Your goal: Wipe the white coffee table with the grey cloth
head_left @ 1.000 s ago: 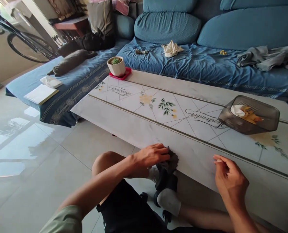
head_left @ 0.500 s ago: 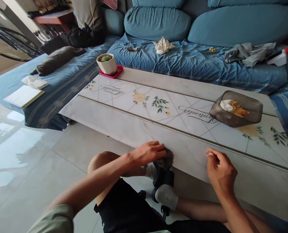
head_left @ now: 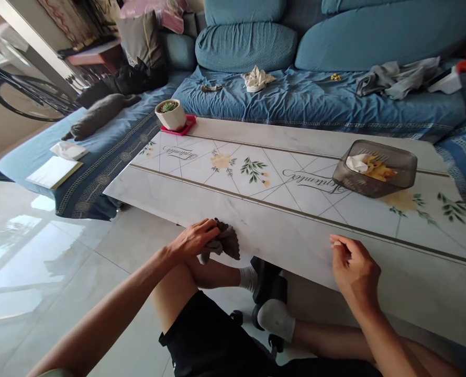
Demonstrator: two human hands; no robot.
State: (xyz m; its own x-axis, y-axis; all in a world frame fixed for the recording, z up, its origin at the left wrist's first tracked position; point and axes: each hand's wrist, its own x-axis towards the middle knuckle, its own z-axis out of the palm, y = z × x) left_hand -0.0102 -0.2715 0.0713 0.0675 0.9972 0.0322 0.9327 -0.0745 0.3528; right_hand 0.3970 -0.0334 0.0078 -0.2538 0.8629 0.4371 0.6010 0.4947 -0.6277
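Your left hand (head_left: 191,241), at 11 o'clock, closes around a bunched grey-brown cloth (head_left: 225,242), pressing it to the near edge of the marble-patterned table (head_left: 256,220). Your right hand (head_left: 354,269), at 1 o'clock, curls narrowly by that edge; its fingers may hide something small, so you cannot tell if it holds anything.

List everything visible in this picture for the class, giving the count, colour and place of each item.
Coffee table: one, white marble pattern with leaf prints, centre.
Potted succulent: one, white pot, on a red coaster, far table end.
Tray: one, smoky grey, right on table, holding tissue and yellow items.
Sofa: one, blue, behind table.
Cushions: several, teal, along sofa back.
Grey garment: one, on sofa, right.
Cat-shaped figure: one, grey, on sofa, left.
Bicycle: one, black, far left.
Cloth: one, dark grey-brown, at table's near edge.
Left hand: one, gripping cloth.
Right hand: one, curled, at table's near edge.
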